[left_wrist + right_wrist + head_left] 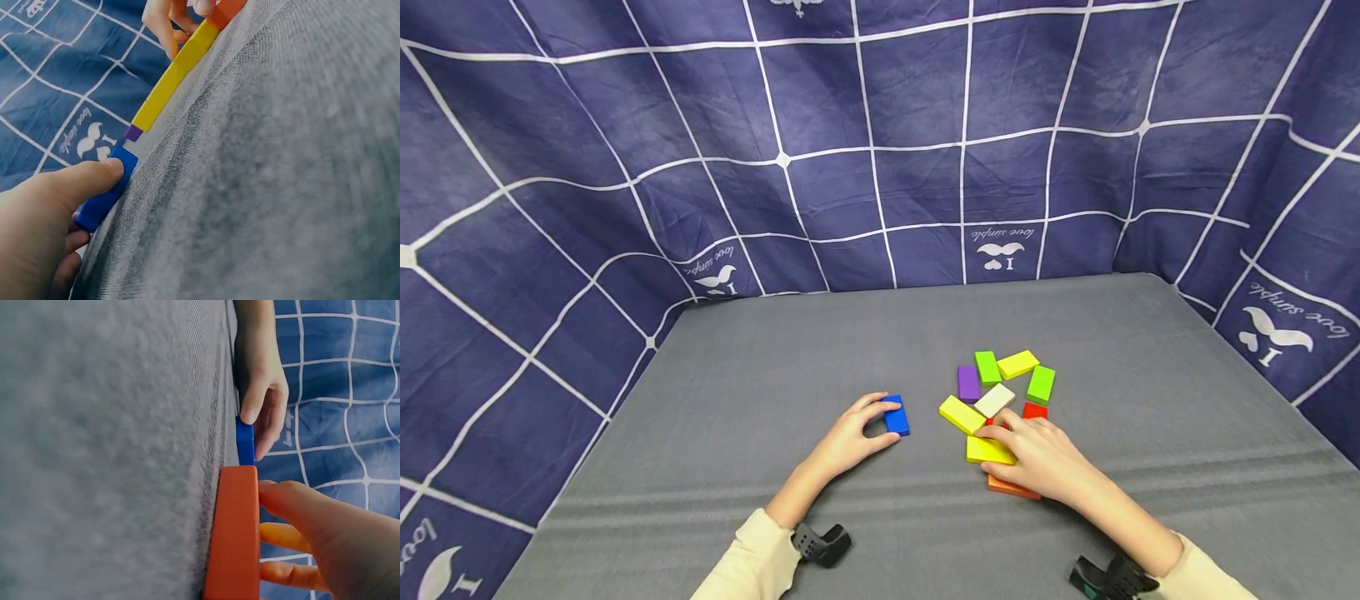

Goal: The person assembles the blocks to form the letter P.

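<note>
A blue block (897, 417) lies on the grey cloth, pinched between the thumb and fingers of my left hand (852, 437). The left wrist view shows that thumb on the near face of the blue block (107, 199). My right hand (1041, 450) reaches over the right-hand cluster and grips a yellow block (988, 451), thumb at its near edge and a finger at its far edge. Close in front lies an orange block (1013, 487), partly under this hand. In the right wrist view the orange block (232, 534) hides the fingertips.
Around the right hand lie another yellow block (962, 414), a white block (995, 401), a purple block (968, 384), green blocks (1041, 385), a far yellow block (1018, 364) and a partly covered red block (1035, 411). A blue checked curtain (917, 183) borders the grey tabletop (760, 358).
</note>
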Action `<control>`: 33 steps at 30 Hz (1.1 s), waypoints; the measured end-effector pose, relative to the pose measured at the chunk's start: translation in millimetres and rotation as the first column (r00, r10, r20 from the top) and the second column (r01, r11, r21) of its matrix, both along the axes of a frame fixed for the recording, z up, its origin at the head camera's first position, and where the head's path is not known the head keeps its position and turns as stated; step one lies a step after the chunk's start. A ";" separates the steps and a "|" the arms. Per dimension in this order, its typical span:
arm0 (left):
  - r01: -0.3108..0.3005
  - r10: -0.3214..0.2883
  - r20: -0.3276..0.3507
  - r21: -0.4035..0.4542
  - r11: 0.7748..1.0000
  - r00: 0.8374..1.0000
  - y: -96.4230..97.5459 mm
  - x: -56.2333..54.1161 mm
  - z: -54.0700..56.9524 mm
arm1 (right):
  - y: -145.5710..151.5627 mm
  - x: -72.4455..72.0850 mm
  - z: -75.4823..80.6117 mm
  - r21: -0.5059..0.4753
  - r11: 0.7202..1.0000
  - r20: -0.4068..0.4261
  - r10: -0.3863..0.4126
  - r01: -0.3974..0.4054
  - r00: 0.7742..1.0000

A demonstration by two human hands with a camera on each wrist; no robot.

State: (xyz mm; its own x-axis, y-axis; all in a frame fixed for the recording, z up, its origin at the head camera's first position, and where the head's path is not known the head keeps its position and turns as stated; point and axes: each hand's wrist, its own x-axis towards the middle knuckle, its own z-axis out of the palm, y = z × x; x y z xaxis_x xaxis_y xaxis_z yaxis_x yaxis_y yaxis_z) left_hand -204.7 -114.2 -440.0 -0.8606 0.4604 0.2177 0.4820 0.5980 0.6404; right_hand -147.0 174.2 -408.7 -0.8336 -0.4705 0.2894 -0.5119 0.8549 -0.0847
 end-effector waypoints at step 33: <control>0.033 -0.033 0.040 -0.004 0.999 0.999 -2.1 0.4 -2.2 | -23.8 9.6 40.5 -0.086 0.992 -0.033 -0.100 0.097 0.994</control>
State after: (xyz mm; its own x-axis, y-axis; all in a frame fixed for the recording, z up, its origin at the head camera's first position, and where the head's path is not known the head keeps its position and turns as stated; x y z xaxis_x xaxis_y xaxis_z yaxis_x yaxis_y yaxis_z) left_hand -204.2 -116.2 -442.1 -0.8528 0.4897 0.1814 0.4758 0.5853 0.6565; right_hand -137.4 150.5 -368.2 -0.8628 -0.3591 0.3558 -0.4293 0.8921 -0.1407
